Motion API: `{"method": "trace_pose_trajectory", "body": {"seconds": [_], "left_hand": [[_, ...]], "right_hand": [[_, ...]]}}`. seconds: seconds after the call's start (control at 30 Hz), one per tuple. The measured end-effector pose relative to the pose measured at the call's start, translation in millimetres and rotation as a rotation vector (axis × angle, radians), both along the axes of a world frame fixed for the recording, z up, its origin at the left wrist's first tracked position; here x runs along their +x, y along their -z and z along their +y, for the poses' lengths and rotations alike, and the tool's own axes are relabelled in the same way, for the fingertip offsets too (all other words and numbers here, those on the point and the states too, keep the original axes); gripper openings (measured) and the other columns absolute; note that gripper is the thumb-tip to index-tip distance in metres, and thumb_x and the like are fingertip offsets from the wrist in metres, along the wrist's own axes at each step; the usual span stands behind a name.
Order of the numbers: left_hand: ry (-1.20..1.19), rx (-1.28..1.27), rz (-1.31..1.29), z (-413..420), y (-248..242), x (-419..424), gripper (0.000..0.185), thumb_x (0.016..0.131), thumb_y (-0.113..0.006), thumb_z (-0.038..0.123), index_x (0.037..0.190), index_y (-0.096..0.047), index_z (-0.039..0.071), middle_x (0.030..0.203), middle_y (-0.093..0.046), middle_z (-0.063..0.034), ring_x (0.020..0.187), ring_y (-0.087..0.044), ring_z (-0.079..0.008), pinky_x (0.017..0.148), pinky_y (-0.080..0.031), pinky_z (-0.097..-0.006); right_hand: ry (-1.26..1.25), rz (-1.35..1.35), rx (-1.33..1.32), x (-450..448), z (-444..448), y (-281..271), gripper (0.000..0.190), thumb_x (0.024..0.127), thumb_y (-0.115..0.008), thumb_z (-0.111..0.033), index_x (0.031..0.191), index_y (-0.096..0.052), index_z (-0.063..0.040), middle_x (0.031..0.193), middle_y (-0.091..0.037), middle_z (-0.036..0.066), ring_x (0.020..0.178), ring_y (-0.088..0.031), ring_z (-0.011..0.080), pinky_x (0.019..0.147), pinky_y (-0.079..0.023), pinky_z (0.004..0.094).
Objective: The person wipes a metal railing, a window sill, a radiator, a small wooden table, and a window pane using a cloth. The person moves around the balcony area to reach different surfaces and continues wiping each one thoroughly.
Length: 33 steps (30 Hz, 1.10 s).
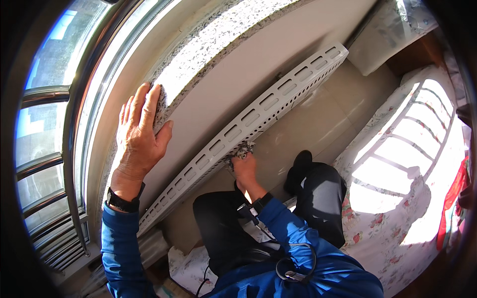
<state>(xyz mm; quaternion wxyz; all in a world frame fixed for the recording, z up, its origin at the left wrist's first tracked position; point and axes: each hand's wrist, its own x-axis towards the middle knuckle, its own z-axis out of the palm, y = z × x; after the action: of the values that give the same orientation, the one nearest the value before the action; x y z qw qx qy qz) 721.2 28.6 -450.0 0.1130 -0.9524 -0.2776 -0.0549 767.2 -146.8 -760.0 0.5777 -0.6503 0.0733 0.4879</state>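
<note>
My left hand [139, 138] rests with its fingers spread on the edge of a speckled stone windowsill [208, 52], beside the window frame. Lower down and to the right, my right hand [245, 169] grips a crumpled grey patterned cloth [244, 149] against the perforated front of a white metal radiator cover [268, 100]. Long slots run along the cover's top, and rows of small round holes mark its front. Part of the cloth is hidden by my fingers.
Metal bars [69, 111] cross the window at the left. A flowered bedspread [376, 231] lies at the right, partly in bright sun. My legs are bent over the tiled floor [320, 115]. A plastic-covered piece [387, 41] stands at the upper right. A cable hangs near my right sleeve.
</note>
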Motion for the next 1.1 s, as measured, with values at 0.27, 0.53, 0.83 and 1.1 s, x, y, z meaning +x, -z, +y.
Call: {"method": "trace_pose_trajectory", "body": {"seconds": [0.27,0.53,0.83,1.1], "left_hand": [[0.007,-0.041,-0.021,0.4,-3.2,3.7,0.076,0.085,-0.076,0.013,0.156,-0.048,0.011,0.157,-0.049,-0.0179,0.139,-0.052,-0.0383,0.116,-0.044,-0.0490],[0.046,-0.061,-0.070,1.0,-6.5,2.3,0.075,0.081,-0.082,0.015,0.151,-0.053,0.010,0.150,-0.052,-0.0204,0.130,-0.057,-0.0400,0.112,-0.046,-0.0499],[0.076,-0.066,-0.130,0.8,-4.3,0.2,0.073,0.083,-0.081,0.016,0.150,-0.054,0.011,0.149,-0.053,-0.0209,0.131,-0.056,-0.0404,0.113,-0.044,-0.0500],[0.068,-0.065,-0.151,1.6,-1.4,0.2,0.071,0.084,-0.079,0.017,0.151,-0.053,0.011,0.151,-0.052,-0.0206,0.133,-0.055,-0.0403,0.116,-0.040,-0.0500]], "right_hand": [[-0.211,-0.172,-0.031,-6.5,4.8,-60.5,0.034,0.087,-0.067,-0.012,0.110,-0.055,0.010,0.102,-0.069,0.030,0.098,-0.069,0.0485,0.091,-0.053,0.0487],[-0.376,-0.739,0.093,26.9,-14.9,-101.3,0.031,0.084,-0.071,-0.009,0.109,-0.057,0.003,0.106,-0.065,0.026,0.096,-0.063,0.0503,0.081,-0.054,0.0523],[-0.776,-1.527,0.456,42.9,15.8,-79.6,0.043,0.080,-0.066,-0.004,0.123,-0.063,0.000,0.135,-0.058,0.026,0.134,-0.051,0.0471,0.119,-0.034,0.0584],[-1.020,-1.587,0.712,-58.2,25.1,-76.0,0.035,0.088,-0.062,-0.011,0.121,-0.067,-0.002,0.133,-0.059,0.024,0.133,-0.052,0.0433,0.119,-0.031,0.0627]]}}
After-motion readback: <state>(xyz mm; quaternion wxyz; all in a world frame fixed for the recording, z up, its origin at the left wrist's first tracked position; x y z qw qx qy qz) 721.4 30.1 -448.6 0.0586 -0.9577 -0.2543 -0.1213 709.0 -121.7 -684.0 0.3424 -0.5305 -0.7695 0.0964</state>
